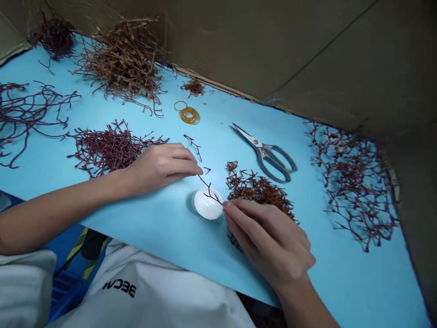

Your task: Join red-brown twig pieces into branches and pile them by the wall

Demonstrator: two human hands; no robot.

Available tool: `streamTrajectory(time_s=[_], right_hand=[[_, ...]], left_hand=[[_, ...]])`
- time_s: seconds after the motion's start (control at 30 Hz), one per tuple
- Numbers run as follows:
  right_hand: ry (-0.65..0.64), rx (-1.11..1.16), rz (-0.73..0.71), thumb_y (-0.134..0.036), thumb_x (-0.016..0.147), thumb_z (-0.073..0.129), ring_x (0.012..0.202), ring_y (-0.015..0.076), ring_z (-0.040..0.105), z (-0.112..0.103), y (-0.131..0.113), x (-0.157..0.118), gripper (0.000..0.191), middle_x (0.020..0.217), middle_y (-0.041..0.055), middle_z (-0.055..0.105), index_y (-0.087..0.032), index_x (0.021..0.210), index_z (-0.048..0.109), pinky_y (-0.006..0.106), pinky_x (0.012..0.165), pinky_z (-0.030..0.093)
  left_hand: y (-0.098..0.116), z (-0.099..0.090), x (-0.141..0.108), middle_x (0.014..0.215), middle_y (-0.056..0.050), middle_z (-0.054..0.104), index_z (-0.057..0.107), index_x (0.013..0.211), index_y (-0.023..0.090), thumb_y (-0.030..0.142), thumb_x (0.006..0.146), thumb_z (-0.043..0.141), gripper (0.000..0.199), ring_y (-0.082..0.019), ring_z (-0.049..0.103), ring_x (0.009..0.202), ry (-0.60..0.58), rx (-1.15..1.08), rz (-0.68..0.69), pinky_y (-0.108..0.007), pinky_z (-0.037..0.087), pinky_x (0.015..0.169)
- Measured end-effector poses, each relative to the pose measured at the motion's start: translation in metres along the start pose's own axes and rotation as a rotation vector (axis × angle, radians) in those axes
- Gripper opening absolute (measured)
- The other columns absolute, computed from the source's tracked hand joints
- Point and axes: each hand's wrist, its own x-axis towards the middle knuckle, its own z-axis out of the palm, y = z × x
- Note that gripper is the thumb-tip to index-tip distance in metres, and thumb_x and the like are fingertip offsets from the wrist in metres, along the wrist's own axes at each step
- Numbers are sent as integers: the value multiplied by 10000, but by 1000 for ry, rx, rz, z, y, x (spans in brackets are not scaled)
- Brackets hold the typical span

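Note:
A thin reddish-brown branched twig [209, 187] stretches between my two hands above a small white round dish [207, 205]. My left hand [162, 166] pinches its upper left end, and my right hand [269, 237] pinches its lower right end. Beside my left hand lies a pile of dark red twigs [109, 148]. Under and behind my right hand is a heap of short brown pieces [259, 189], partly hidden by that hand. A small loose twig [194, 146] and a tiny forked piece [207, 171] rest on the table just beyond the dish.
On the blue table [164, 228] lie grey-handled scissors [268, 152], yellow rubber bands [189, 115] and a small brown crumb pile [194, 87]. Larger twig piles stand at the back [124, 59], left [27, 109] and right [355, 182]. Cardboard walls [290, 50] border the table.

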Motion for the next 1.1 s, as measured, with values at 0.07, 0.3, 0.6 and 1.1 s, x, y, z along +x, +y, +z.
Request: streamTrajectory(time_s=[0.07, 0.3, 0.6, 1.1], right_hand=[[-16, 9, -22, -6, 888, 768, 748, 201, 734, 1, 1, 0, 413, 1000, 82, 825, -232, 1233, 749, 340, 629, 553], [-49, 5, -85, -13, 920, 720, 698, 179, 674, 4, 0, -1, 357, 1031, 101, 828, -192, 1229, 740, 335, 607, 486], [-48, -18, -95, -22, 953, 672, 705, 173, 682, 11, -2, -2, 318, 999, 88, 838, -199, 1212, 719, 328, 590, 455], [16, 5, 9, -57, 884, 826, 775, 168, 765, 2, 3, 4, 231, 935, 59, 824, -162, 1065, 727, 292, 714, 583]], left_hand=[[0, 1, 0, 1045, -73, 839, 820, 1099, 234, 221, 1081, 582, 239, -189, 791, 973, 4, -13, -9, -314, 637, 874], [3, 3, 0, 1017, -72, 844, 812, 1067, 200, 213, 1091, 563, 250, -198, 799, 936, -7, -9, 21, -324, 645, 850], [1, 5, 1, 990, -87, 836, 808, 1050, 173, 174, 1068, 589, 219, -206, 792, 927, 24, -24, 40, -338, 639, 853], [4, 3, 2, 976, -84, 825, 764, 1064, 154, 137, 1031, 661, 110, -177, 782, 895, 40, -74, 57, -315, 635, 840]])
